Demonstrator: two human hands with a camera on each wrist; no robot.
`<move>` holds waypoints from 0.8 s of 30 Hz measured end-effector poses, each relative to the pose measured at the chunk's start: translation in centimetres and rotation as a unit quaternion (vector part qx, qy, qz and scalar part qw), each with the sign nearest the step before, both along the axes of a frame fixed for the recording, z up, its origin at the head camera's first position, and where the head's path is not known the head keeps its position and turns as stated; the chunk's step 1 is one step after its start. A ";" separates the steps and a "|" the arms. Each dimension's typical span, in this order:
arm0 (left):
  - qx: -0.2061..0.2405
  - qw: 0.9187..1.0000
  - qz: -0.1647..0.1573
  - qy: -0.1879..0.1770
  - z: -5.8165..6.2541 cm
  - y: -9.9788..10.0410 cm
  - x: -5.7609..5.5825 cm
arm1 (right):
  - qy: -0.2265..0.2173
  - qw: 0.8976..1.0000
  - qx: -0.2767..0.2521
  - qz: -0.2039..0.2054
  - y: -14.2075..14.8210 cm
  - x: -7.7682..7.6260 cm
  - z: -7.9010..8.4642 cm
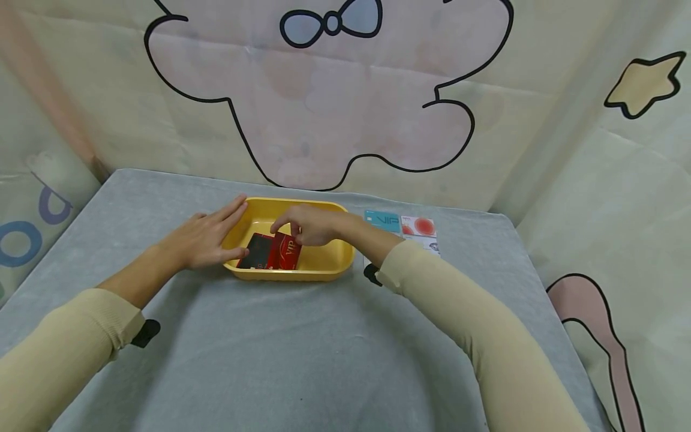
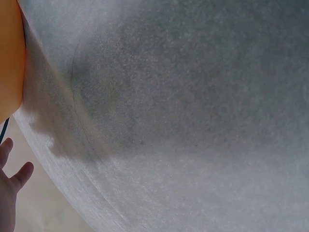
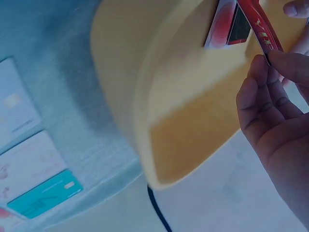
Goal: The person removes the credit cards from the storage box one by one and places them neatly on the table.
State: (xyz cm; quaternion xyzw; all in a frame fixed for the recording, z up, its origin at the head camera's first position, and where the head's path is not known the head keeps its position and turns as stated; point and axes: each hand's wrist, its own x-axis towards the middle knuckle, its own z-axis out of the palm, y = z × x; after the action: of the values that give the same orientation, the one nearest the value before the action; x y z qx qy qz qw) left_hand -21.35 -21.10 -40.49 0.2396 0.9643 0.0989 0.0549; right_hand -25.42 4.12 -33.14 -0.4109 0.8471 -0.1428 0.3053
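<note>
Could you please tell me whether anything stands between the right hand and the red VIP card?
Nothing visible does: the right hand pinches the red VIP card by its edge, inside the yellow tray.

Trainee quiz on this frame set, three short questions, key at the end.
1. Which hand is pinching the red VIP card?
2. True or false: the teal card lies inside the yellow tray.
3. Multiple choice: as the person sees it, where does the left hand rest on the yellow tray?
A) its right end
B) its left end
C) the middle of its far rim

Key:
1. The right hand.
2. False; the teal card lies on the table, to the right of the tray.
3. B
</note>
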 end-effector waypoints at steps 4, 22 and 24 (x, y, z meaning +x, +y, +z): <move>-0.005 1.000 0.001 -0.005 0.1 0.1 0.0 | 0.003 1.000 0.002 -0.020 1.5 0.0 0.4; -0.008 1.000 0.001 -0.007 0.1 0.1 0.1 | 0.052 0.993 -0.029 -0.098 7.4 0.2 2.5; -0.007 1.000 0.001 -0.008 0.2 0.1 0.1 | 0.048 0.993 -0.034 -0.100 7.8 0.3 2.7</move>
State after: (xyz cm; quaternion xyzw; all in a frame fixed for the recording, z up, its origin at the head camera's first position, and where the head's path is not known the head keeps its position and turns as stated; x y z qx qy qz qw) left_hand -21.24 -21.00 -40.29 0.2379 0.9646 0.0938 0.0639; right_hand -25.14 11.88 -30.42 -0.3410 0.8923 -0.1808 0.2341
